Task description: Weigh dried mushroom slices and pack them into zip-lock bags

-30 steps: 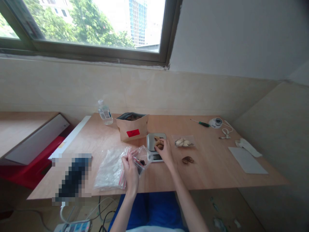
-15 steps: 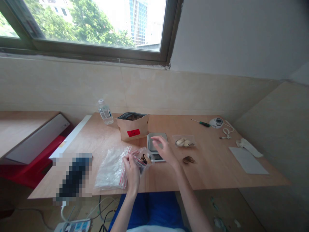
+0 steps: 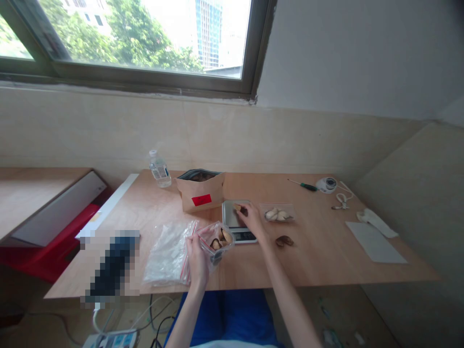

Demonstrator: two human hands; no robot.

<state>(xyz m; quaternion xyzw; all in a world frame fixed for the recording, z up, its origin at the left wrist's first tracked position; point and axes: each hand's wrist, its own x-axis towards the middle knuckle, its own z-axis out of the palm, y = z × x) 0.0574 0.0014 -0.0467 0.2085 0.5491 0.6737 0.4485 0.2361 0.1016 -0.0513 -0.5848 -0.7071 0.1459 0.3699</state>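
My left hand point(image 3: 197, 256) is closed on the edge of a clear zip bag point(image 3: 208, 235), whose mouth gapes toward me with several dried mushrooms point(image 3: 224, 237) inside. The fingers of my right hand point(image 3: 250, 216) pinch a single dried mushroom point(image 3: 239, 208) over the silver plate of a small digital scale point(image 3: 230, 218). Whether that mushroom touches the plate I cannot tell. Two brown dried mushrooms point(image 3: 284, 240) lie on the table right of the scale. Behind them is a sealed clear bag of pale pieces point(image 3: 278, 214).
An open kraft pouch point(image 3: 201, 193) with a red label stands behind the scale, beside a water bottle point(image 3: 159, 169). Flat plastic bags point(image 3: 165, 253) lie at left. A screwdriver point(image 3: 307, 186), a white camera point(image 3: 326, 185) and a grey sheet point(image 3: 375, 241) are at right.
My right hand, bare and spread over the scale before, now pinches a dried mushroom there. The zip bag in my left hand has turned and opened wider, showing its mushrooms.
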